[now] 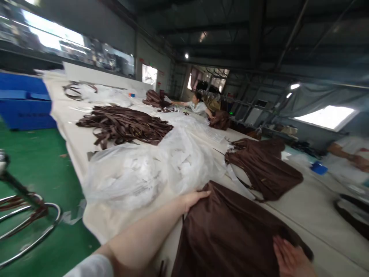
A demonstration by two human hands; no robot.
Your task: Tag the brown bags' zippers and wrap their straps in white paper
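A dark brown cloth bag (230, 231) lies spread on the table right before me, its lower part cut off by the picture's bottom edge. My left hand (196, 199) grips its upper left corner, one finger stretched along the fabric and the others partly hidden. Lower right, my right hand (291, 254) rests on the cloth with its fingers extended and flat. Just beyond lies a second brown bag (265, 169), crumpled, with thin cords at its far end. Clear plastic bags with white contents (138, 175) sit beside my left forearm.
A heap of brown straps (127, 125) lies further up the long cream-covered table (75, 150). One co-worker (197, 105) reaches over brown bundles at the far end; another person (351, 154) is at right. Blue bins (25, 102) and a metal-ringed stand (43, 231) are on the left.
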